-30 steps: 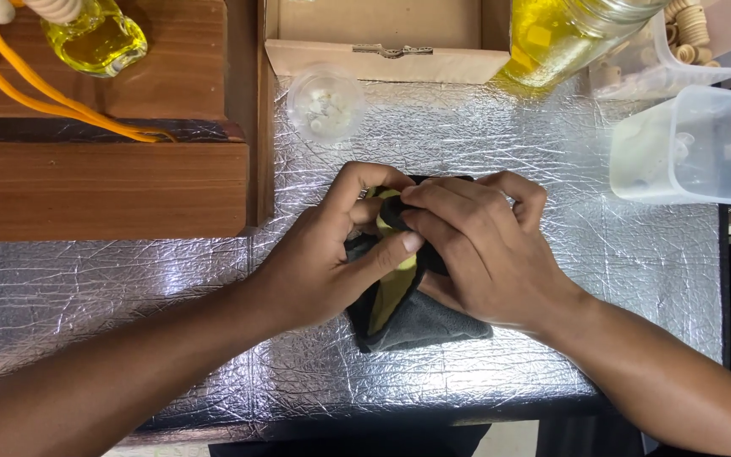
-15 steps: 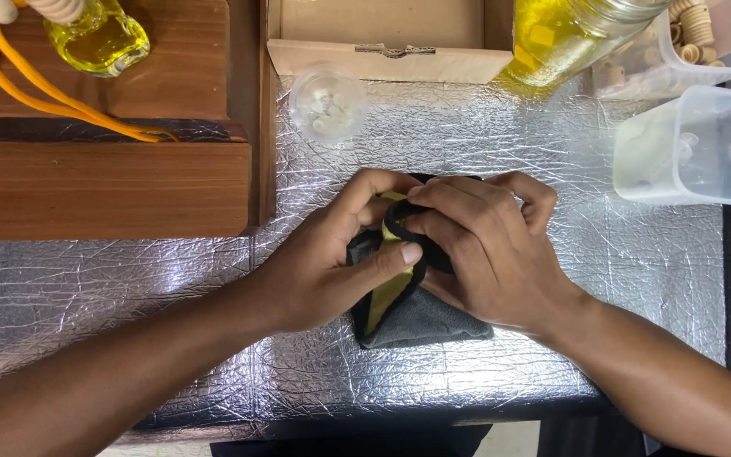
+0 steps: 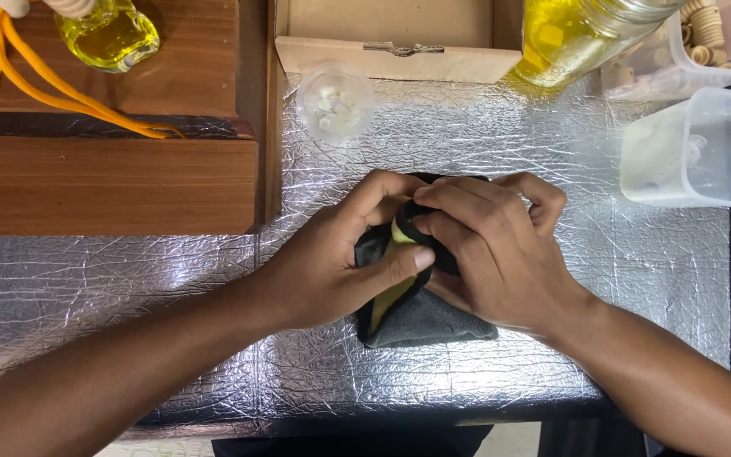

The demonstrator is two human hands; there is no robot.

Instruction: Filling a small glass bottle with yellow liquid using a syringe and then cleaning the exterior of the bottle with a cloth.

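Both hands close over a dark grey cloth pouch with a yellow lining lying on the crinkled silver foil-covered table. The left hand curls around its left edge, thumb pressed across the yellow strip. The right hand pinches the black rim at the top; what sits inside is hidden, possibly a small bottle.

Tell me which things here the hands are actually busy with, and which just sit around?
In use: left hand, right hand, dark grey cloth, yellow piece inside it.

Lying about: small clear cup, cardboard box, yellow liquid jar, plastic tub, orange cord.
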